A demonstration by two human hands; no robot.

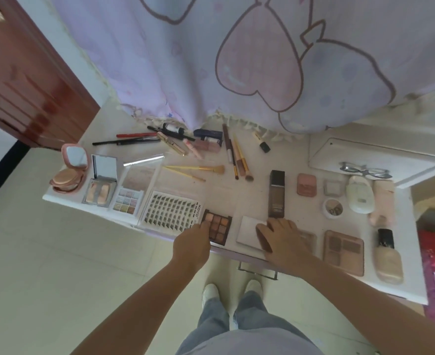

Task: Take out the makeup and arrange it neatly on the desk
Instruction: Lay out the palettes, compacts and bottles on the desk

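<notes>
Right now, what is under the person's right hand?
The right hand lies on a white flat case, thumb along a dark brown edge there. Its palm covers the case's near right corner and part of a clear-lidded palette; anything more beneath is hidden.

Home bedroom: cartoon-print curtain [237, 60], wooden door [24, 80] (tiled floor).

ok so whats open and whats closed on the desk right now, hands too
pink compact: open, mirror up
silver highlighter palette: open
pastel eyeshadow palette: open
brown eyeshadow palette: uncovered, pans showing
dark foundation bottle: capped, lying flat
left hand: touching the brown palette
right hand: resting on a white flat case
</notes>
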